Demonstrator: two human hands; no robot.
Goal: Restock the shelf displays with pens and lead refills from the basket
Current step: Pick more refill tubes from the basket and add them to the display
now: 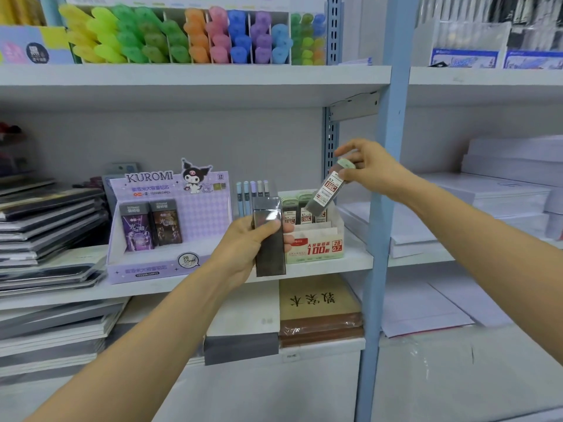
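My left hand [243, 242] grips a dark, shiny rectangular pack of lead refills [269, 239], held upright in front of the middle shelf. Pinched by its pale green cap in my right hand [370, 167] is a single lead refill case [327, 190], tilted, its lower end just above the green-and-white 0.7 2B display box [316, 248]. That box holds several similar cases [297, 210]. A purple Kuromi display box [170, 226] to the left carries two dark refill cases. Pastel pens [253, 191] stand behind my left hand. The basket is out of view.
Stacks of dark notebooks [48, 226] lie at the left of the shelf. A blue upright post [380, 208] stands just right of the display box. White paper stacks [502, 190] fill the right bay. Coloured highlighters [189, 38] line the shelf above; brown books [320, 312] lie below.
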